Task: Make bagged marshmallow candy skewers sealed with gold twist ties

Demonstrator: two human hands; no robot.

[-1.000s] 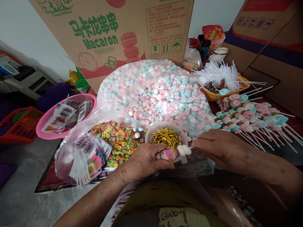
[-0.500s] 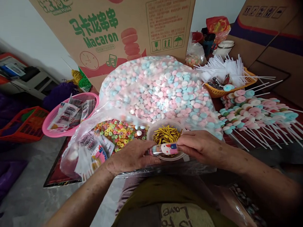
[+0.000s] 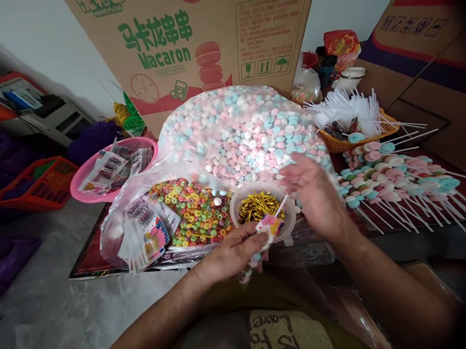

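A tall cardboard box [image 3: 215, 21] stands behind a dark red table [image 3: 88, 246], with a pale wall [image 3: 35, 35] beyond it and grey floor [image 3: 83, 301] at the near left. The left hand [image 3: 230, 251] is closed around a wrapped skewer [image 3: 270, 225], gripping it between thumb and fingers. The skewer slants across the hand: its white stick [image 3: 281, 205] points away and to the right, over the tub [image 3: 235, 201], while the candy end hangs below the fingers toward the lap. The right hand [image 3: 316, 198] is raised just beyond and to the right of that stick, fingers parted and blurred, with nothing visible in its grasp; it is the nearer hand to the stick's tip, and a narrow gap separates them. The tub's rim is the closest edge, passing beneath the stick, and gold ties [image 3: 257, 207] lie loose inside it. Farther out, a large bag of pastel candies [image 3: 249, 139] sits behind the tub. Ring candies [image 3: 201, 214] and a fan of packets [image 3: 146, 237] lie left of it, with a pink basket [image 3: 75, 185] beyond. On the right, finished skewers [image 3: 389, 177] lie near an orange basket [image 3: 335, 143] of white sticks [image 3: 346, 109].
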